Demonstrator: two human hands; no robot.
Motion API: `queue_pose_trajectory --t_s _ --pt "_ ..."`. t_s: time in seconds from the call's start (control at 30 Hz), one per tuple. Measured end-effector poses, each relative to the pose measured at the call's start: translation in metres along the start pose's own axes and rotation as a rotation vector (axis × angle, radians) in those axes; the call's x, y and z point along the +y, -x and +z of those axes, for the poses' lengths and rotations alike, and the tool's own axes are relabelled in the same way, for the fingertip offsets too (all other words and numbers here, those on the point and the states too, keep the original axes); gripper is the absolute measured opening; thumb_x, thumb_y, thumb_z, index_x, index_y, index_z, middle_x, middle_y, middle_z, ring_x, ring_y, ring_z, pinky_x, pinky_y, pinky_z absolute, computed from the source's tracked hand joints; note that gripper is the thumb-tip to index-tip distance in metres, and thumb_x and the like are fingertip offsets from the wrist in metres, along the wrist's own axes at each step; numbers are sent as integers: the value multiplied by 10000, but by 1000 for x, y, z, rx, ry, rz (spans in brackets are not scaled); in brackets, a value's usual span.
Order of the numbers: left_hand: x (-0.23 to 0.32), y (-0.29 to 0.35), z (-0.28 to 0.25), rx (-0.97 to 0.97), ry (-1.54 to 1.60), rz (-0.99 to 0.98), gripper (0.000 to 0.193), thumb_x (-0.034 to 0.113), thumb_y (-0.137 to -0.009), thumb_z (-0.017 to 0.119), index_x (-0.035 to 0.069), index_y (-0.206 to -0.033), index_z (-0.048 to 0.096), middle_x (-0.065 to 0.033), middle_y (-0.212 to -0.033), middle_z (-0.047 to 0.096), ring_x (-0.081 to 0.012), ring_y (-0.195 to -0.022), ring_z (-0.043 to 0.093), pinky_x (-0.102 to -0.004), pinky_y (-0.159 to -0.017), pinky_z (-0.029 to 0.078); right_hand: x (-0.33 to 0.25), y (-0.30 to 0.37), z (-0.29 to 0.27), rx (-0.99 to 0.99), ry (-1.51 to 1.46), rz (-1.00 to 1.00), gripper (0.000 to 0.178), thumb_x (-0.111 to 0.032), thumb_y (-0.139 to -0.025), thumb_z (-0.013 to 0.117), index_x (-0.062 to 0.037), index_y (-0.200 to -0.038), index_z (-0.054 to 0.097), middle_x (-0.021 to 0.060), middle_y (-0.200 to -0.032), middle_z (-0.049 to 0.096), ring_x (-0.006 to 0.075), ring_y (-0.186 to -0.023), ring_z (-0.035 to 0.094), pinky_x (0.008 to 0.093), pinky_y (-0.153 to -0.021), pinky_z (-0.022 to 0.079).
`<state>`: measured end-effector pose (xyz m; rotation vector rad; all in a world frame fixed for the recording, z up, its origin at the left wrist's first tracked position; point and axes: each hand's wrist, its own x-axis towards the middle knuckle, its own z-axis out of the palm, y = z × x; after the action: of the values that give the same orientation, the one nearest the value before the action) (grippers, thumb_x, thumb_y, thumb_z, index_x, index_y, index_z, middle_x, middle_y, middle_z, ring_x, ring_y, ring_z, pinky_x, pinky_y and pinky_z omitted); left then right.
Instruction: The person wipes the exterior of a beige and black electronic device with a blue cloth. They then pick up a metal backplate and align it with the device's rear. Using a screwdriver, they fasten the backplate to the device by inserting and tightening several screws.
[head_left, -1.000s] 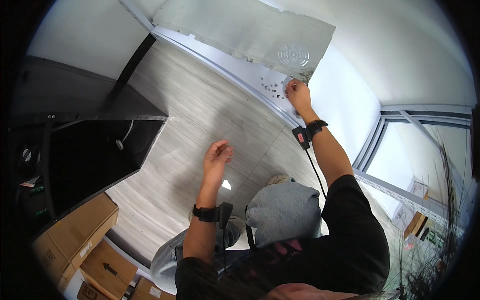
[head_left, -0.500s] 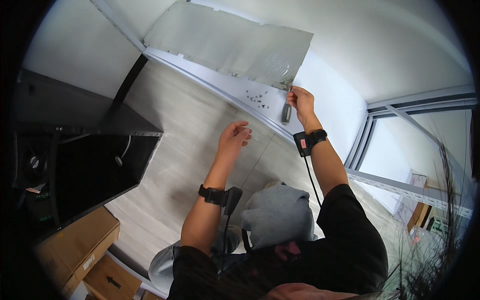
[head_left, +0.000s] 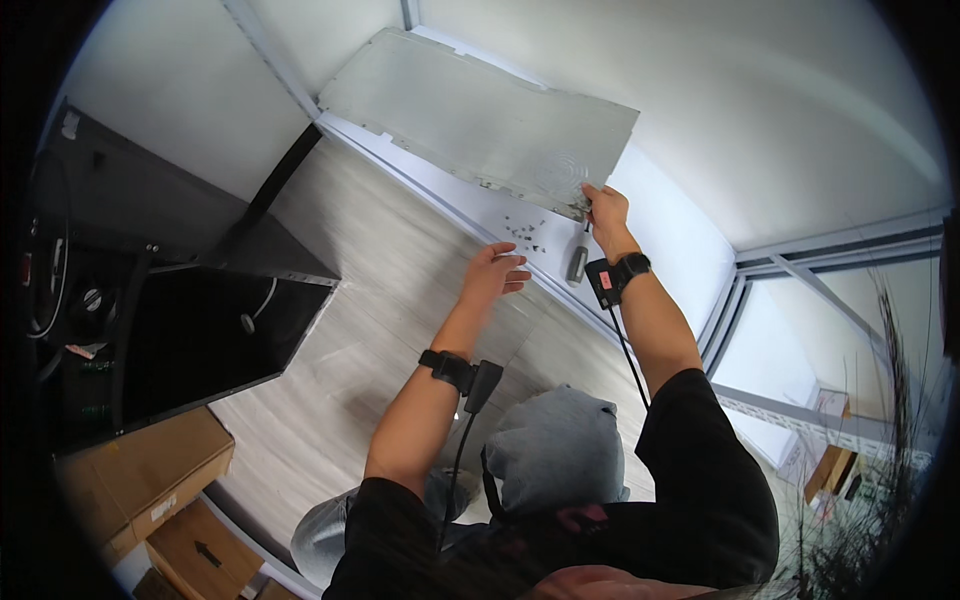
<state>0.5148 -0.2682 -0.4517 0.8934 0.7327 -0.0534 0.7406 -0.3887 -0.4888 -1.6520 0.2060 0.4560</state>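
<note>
A thin grey metal panel with a round ringed pattern lies along the white ledge. My right hand is closed on the panel's near right edge, its thumb over the top. Some small dark bits sit at that corner, too small to name. Just below this hand, a screwdriver with a grey handle rests on the ledge, its shaft toward the panel. Several small screws are scattered to its left. My left hand hovers near the ledge's front edge, fingers apart and holding nothing.
On the left stands a large black open case with a cable inside. Cardboard boxes are stacked below it. Light wood-look floor lies between the case and the ledge. A metal-framed rack stands on the right.
The view has shifted, so the scene sits lower. My right hand has moved from the panel's corner onto its right edge. My left hand has come closer to the ledge and the screws.
</note>
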Motion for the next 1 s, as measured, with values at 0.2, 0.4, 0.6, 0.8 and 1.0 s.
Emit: queue_pose_trajectory --t_s 0.2,0.4,0.6,0.8,1.0 --pt "4 -24 -5 24 212 38 504 149 -963 522 -38 -1393 339 -180 -1271 556 -291 -1037 657 -355 -834 561 -29 10 6 -89 -52 -85 93 -63 -869 700 -13 -809 650 16 -722 618 106 -609 560 271 -577 484" --pt "19 -37 -6 28 281 39 520 193 -965 536 -46 -1378 331 -207 -1310 522 -318 -1057 645 -353 -846 572 -67 31 12 -145 -125 -158 59 -52 -874 685 3 -864 665 35 -785 653 117 -656 596 264 -604 496" --pt "29 -45 -10 67 510 93 607 282 -970 545 -45 -1410 287 -218 -1314 497 -351 -1052 637 -376 -838 572 -120 61 9 -244 -219 -244 58 -17 -884 654 17 -931 657 66 -858 689 130 -717 629 261 -672 511" --pt "49 -39 -15 161 721 148 686 328 -948 592 -52 -1394 237 -235 -1355 423 -398 -1110 591 -410 -879 576 -179 104 0 -333 -225 -363 96 -2 -883 652 45 -966 663 86 -903 704 127 -760 637 244 -722 492" --pt "68 -28 -37 25 992 170 716 327 -930 633 -37 -1419 259 -218 -1338 449 -372 -1073 605 -421 -898 561 -239 159 -15 -378 -144 -440 124 -12 -880 655 51 -987 664 97 -909 703 140 -792 641 253 -758 492"
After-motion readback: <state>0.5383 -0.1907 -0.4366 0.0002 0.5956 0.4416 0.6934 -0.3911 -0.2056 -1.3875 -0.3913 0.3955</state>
